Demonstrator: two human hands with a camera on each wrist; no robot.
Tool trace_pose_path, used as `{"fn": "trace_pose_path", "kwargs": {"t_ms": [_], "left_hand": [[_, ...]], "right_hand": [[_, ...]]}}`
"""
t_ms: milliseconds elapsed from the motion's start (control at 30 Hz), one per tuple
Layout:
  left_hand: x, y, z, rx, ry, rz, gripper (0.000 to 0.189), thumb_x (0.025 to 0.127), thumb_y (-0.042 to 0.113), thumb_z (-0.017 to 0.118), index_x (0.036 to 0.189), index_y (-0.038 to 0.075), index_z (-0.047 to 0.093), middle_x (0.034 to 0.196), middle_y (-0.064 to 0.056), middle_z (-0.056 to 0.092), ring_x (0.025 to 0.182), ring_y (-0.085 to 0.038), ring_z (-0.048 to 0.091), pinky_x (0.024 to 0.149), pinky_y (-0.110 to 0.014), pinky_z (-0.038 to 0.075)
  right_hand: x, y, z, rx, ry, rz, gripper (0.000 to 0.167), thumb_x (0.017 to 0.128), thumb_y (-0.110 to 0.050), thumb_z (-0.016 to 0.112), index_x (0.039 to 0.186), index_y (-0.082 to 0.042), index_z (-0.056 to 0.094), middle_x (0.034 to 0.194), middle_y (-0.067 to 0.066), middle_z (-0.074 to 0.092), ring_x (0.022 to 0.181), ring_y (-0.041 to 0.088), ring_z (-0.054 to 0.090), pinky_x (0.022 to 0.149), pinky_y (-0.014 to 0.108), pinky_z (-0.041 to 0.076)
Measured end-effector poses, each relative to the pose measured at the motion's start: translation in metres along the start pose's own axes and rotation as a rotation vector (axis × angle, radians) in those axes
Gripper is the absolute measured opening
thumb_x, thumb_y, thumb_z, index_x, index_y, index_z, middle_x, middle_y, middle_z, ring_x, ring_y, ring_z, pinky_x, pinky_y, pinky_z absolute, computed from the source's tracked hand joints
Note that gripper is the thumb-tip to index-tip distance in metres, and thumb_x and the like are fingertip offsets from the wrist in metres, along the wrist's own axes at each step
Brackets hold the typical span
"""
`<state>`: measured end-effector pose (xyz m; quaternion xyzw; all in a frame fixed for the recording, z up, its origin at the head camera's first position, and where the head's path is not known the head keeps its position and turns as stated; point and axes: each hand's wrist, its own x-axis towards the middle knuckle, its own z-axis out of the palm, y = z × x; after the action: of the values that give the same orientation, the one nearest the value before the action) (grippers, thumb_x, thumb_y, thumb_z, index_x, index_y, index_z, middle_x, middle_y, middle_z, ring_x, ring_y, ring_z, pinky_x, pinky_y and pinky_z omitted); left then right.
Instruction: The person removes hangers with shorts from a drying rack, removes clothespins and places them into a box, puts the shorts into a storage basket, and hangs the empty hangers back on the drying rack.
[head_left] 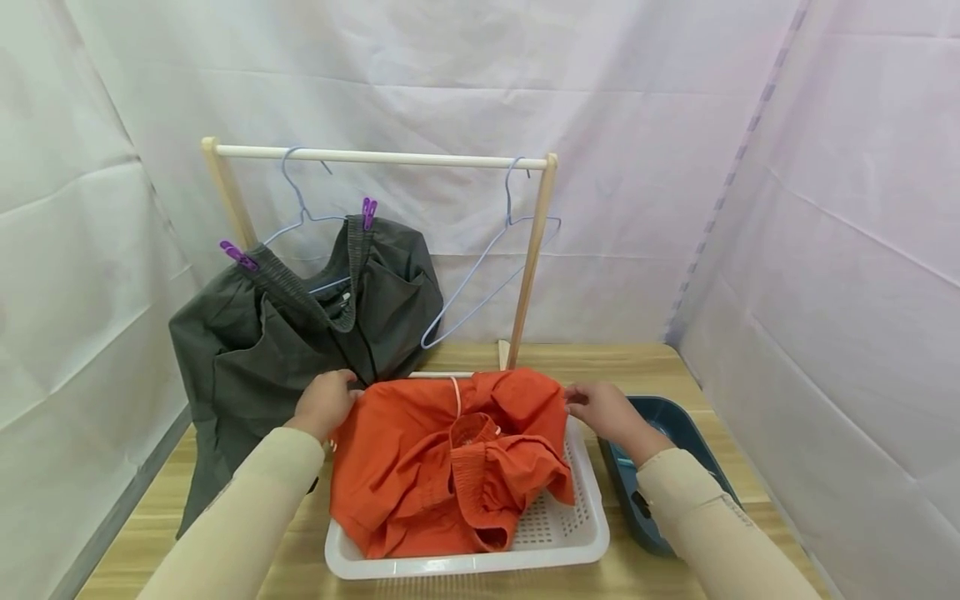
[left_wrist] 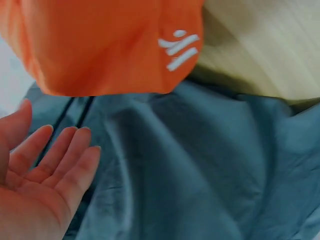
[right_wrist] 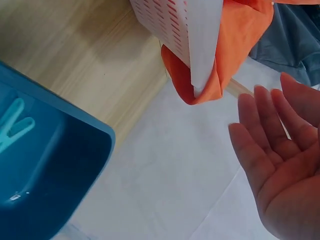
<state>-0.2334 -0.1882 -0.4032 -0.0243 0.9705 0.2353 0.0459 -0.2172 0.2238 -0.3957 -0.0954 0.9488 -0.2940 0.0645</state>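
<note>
Orange shorts (head_left: 405,467) with an elastic waistband lie bunched in a white plastic basket (head_left: 592,533), draped over its back edge. At their left side is my left hand (head_left: 324,404); in the left wrist view that hand (left_wrist: 50,175) has its fingers extended, apart from the orange cloth (left_wrist: 110,50). My right hand (head_left: 606,408) is by the shorts' right side. The right wrist view shows this hand (right_wrist: 285,155) with loosely bent fingers and nothing in them, beside the cloth hanging over the basket rim (right_wrist: 204,45).
Grey pants (head_left: 300,350) hang by purple clothespins (head_left: 368,213) from a hanger on a wooden rack (head_left: 382,157). A bare blue hanger (head_left: 480,258) hangs at the rack's right. A dark blue tray (head_left: 675,425) holding clothespins (right_wrist: 15,122) stands right of the basket.
</note>
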Motion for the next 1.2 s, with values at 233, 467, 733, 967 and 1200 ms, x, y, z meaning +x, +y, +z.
{"fn": "trace_pose_path", "kwargs": {"t_ms": [233, 467, 733, 967, 1200], "left_hand": [[0.005, -0.01, 0.007, -0.047, -0.022, -0.005, 0.038, 0.094, 0.014, 0.063, 0.125, -0.008, 0.056, 0.125, -0.03, 0.056, 0.105, -0.04, 0.057, 0.094, -0.053, 0.047], [0.009, -0.012, 0.011, -0.08, -0.042, -0.023, 0.038, 0.093, 0.011, 0.063, 0.125, -0.008, 0.055, 0.126, -0.03, 0.055, 0.106, -0.04, 0.057, 0.095, -0.054, 0.047], [0.013, -0.007, 0.013, -0.106, -0.07, -0.041, 0.038, 0.093, 0.009, 0.063, 0.126, -0.009, 0.054, 0.126, -0.029, 0.055, 0.104, -0.038, 0.056, 0.096, -0.054, 0.047], [0.016, -0.003, 0.015, -0.113, -0.073, -0.049, 0.038, 0.092, 0.008, 0.065, 0.123, -0.011, 0.056, 0.121, -0.03, 0.057, 0.098, -0.036, 0.057, 0.094, -0.052, 0.048], [0.02, 0.0, 0.015, -0.11, -0.07, -0.051, 0.036, 0.089, 0.009, 0.068, 0.119, -0.01, 0.059, 0.115, -0.027, 0.06, 0.095, -0.035, 0.057, 0.091, -0.05, 0.05]], "right_hand": [[0.023, -0.008, 0.006, -0.086, 0.03, -0.047, 0.028, 0.094, -0.01, 0.061, 0.12, -0.002, 0.065, 0.115, 0.014, 0.066, 0.106, 0.032, 0.062, 0.088, 0.046, 0.053], [0.047, -0.015, 0.016, -0.162, 0.028, -0.071, 0.029, 0.093, -0.012, 0.064, 0.121, -0.006, 0.066, 0.121, 0.013, 0.065, 0.112, 0.032, 0.06, 0.093, 0.047, 0.05], [0.069, -0.03, 0.019, -0.268, -0.019, -0.094, 0.025, 0.093, -0.012, 0.064, 0.117, -0.007, 0.069, 0.118, 0.012, 0.066, 0.109, 0.03, 0.062, 0.093, 0.045, 0.05], [0.082, -0.036, 0.023, -0.303, -0.061, -0.113, 0.027, 0.093, -0.007, 0.063, 0.119, -0.005, 0.068, 0.117, 0.013, 0.067, 0.109, 0.029, 0.062, 0.095, 0.044, 0.049], [0.09, -0.035, 0.03, -0.331, -0.084, -0.094, 0.031, 0.091, -0.007, 0.065, 0.123, -0.005, 0.065, 0.117, 0.013, 0.066, 0.108, 0.029, 0.062, 0.097, 0.044, 0.048]]}}
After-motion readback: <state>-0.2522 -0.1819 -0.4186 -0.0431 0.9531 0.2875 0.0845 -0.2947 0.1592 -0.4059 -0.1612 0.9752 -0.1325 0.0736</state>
